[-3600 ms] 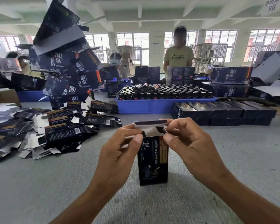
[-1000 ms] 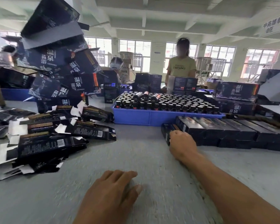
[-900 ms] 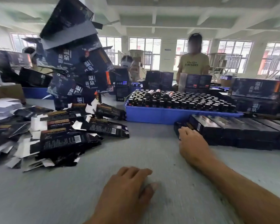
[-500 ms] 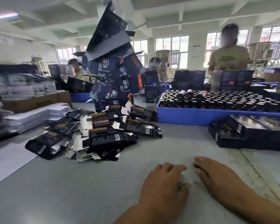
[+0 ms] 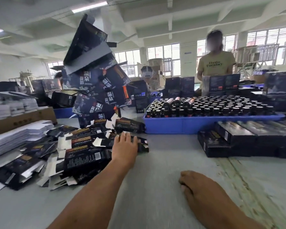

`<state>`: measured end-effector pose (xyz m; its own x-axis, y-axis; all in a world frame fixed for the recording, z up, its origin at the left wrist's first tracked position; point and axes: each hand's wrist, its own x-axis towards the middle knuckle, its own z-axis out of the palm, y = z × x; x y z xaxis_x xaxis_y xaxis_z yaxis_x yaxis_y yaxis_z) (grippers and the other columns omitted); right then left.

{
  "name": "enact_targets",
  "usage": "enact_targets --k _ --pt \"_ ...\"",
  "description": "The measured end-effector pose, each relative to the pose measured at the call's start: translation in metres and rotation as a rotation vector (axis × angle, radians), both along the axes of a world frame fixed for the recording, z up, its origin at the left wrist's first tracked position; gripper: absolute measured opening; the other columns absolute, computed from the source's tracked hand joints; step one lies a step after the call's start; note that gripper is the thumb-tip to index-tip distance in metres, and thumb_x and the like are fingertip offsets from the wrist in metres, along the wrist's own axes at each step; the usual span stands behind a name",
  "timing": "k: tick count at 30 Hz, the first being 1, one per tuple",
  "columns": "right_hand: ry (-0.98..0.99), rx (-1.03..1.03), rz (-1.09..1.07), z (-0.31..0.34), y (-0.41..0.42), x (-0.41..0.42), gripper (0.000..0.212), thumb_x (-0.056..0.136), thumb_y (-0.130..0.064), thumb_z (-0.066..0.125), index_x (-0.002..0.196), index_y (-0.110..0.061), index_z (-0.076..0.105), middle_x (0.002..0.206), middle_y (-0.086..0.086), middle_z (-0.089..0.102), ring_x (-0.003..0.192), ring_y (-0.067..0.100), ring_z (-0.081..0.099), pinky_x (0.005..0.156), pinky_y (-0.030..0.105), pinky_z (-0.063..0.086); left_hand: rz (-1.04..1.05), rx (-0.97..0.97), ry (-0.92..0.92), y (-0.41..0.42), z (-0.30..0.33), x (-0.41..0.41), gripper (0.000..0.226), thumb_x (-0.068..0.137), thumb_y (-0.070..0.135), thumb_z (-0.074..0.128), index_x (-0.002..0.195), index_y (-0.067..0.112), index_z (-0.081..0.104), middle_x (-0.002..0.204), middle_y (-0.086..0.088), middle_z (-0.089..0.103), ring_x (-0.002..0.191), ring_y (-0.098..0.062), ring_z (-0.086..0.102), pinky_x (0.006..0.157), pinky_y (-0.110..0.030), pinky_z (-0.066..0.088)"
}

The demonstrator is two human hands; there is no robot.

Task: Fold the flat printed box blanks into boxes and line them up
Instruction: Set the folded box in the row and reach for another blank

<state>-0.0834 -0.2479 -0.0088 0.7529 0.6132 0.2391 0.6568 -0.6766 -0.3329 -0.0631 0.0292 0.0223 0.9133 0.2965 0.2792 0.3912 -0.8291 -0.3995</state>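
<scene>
left hand (image 5: 125, 147) stretched out over heap of flat black printed cardboard box blanks (image 5: 82, 151) on left side of grey desk (image 5: 155, 187), fingers straight, resting on blank at heap's right edge, not gripping. right hand (image 5: 195, 185) lying on bare desk near camera, fingers loosely curled, holding nothing. row of folded black boxes (image 5: 248, 139) lined up lying flat on right, just in front of blue plastic tray (image 5: 205, 123) full of dark capped bottles (image 5: 213, 108). tall tower of bigger dark printed cartons (image 5: 96, 83) behind heap
</scene>
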Motion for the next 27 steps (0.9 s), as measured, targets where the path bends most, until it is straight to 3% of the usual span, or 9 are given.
enact_targets --k 3,10,14,16,18,20,22,24,27 --pt "0.010 -0.002 0.009 0.001 0.001 -0.002 0.042 0.107 -0.032 0.035 0.148 -0.033 0.045 0.159 -0.018 0.031 0.144 0.003 0.031 0.118 0.020 0.024 0.014 0.073 0.050 0.004 -0.002 0.011 0.075 0.101 0.017 0.051 0.159 0.011 0.005 0.165 -0.021 0.009 0.154 -0.037 0.003 0.122 -0.053 0.007" --pt "-0.019 0.036 0.015 0.006 0.000 -0.009 0.037 0.105 -0.025 0.038 0.137 -0.028 0.056 0.147 -0.014 0.047 0.135 0.005 0.043 0.112 0.020 0.033 -0.190 0.153 -0.024 -0.023 -0.003 -0.010 0.050 0.100 0.019 0.050 0.148 0.013 0.038 0.148 -0.016 0.049 0.144 -0.034 0.034 0.119 -0.051 0.023" --pt "0.010 0.125 -0.003 0.009 -0.003 -0.011 0.022 0.101 -0.019 0.044 0.099 -0.026 0.065 0.102 -0.014 0.061 0.094 0.003 0.058 0.079 0.011 0.043 -0.396 -0.024 -0.174 -0.058 0.010 -0.055 0.062 0.090 0.017 0.069 0.147 0.019 0.046 0.146 -0.005 0.054 0.136 -0.025 0.049 0.112 -0.044 0.038" --pt "0.068 0.264 -0.047 0.011 -0.007 -0.011 0.021 0.101 -0.023 0.050 0.096 -0.027 0.071 0.091 -0.015 0.066 0.081 -0.001 0.058 0.069 0.008 0.040 -0.528 -0.045 -0.275 -0.074 0.019 -0.082 0.063 0.072 0.017 0.084 0.131 0.019 0.064 0.127 -0.003 0.069 0.116 -0.023 0.066 0.094 -0.041 0.054" --pt "0.175 0.426 -0.106 0.017 -0.012 -0.013 0.021 0.101 -0.027 0.056 0.092 -0.024 0.075 0.086 -0.015 0.072 0.079 -0.002 0.062 0.066 0.006 0.041 -0.647 -0.031 -0.370 -0.089 0.023 -0.106 0.055 0.067 0.012 0.084 0.120 0.018 0.071 0.114 -0.003 0.074 0.104 -0.023 0.071 0.082 -0.038 0.058" --pt "0.363 0.663 -0.174 0.028 -0.017 -0.018 0.030 0.101 -0.036 0.056 0.086 -0.021 0.077 0.082 -0.013 0.076 0.080 0.003 0.069 0.063 0.005 0.042 -0.706 0.000 -0.433 -0.100 0.026 -0.128 0.043 0.079 0.012 0.065 0.121 0.017 0.072 0.115 -0.004 0.073 0.104 -0.024 0.070 0.080 -0.038 0.058" --pt "0.670 0.945 -0.215 0.039 -0.023 -0.026 0.044 0.100 -0.049 0.052 0.089 -0.015 0.078 0.085 -0.003 0.079 0.082 0.012 0.075 0.074 0.021 0.052 -0.710 0.035 -0.440 -0.106 0.027 -0.145 0.047 0.083 0.014 0.046 0.122 0.016 0.071 0.117 -0.004 0.073 0.104 -0.025 0.069 0.080 -0.038 0.058" --pt "0.935 1.071 -0.200 0.043 -0.029 -0.038 0.049 0.097 -0.054 0.055 0.098 -0.010 0.077 0.094 0.010 0.078 0.082 0.023 0.076 0.072 0.034 0.056 -0.724 0.028 -0.426 -0.113 0.025 -0.160 0.048 0.082 0.015 0.043 0.121 0.017 0.071 0.116 -0.004 0.072 0.103 -0.025 0.069 0.079 -0.037 0.057" --pt "0.922 1.040 -0.206 0.044 -0.038 -0.058 0.018 0.097 -0.019 0.063 0.102 -0.008 0.076 0.091 0.016 0.077 0.073 0.028 0.074 0.059 0.035 0.058 -0.834 -0.028 -0.400 -0.127 0.014 -0.176 0.040 0.081 0.021 0.054 0.116 0.021 0.073 0.115 -0.002 0.072 0.102 -0.024 0.068 0.080 -0.036 0.056"
